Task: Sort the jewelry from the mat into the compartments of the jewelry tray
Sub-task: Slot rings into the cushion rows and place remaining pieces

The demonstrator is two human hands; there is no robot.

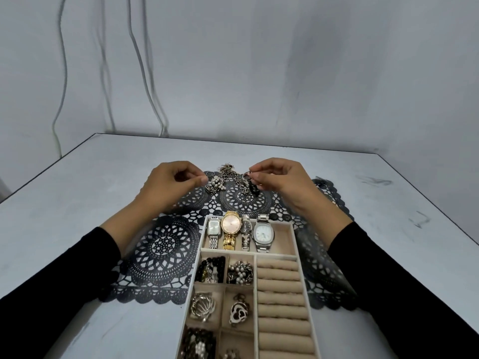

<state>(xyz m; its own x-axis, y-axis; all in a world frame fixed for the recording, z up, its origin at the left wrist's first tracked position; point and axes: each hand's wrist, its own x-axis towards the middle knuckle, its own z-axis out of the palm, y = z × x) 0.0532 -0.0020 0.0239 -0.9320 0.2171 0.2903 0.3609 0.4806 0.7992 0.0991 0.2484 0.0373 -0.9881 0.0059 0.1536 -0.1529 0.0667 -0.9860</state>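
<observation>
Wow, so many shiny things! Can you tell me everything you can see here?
watches: four, silver and gold, tray's far compartment
jewelry tray: one, beige, on the mat
ring rolls: one row, beige, tray's right side
mixed jewelry: several pieces, black, pearl, silver, tray's small left compartments
pearl cluster: one, white, on the mat by the left hand
chains: one tangle, dull metal, mat's far edge
dark trinket: one, black, hanging from the right hand
mat: one, black lace, on the table
table: one, pale grey
cables: a few, white, on the wall
left hand: fingers curled, over the mat
right hand: pinches the dark trinket
</observation>
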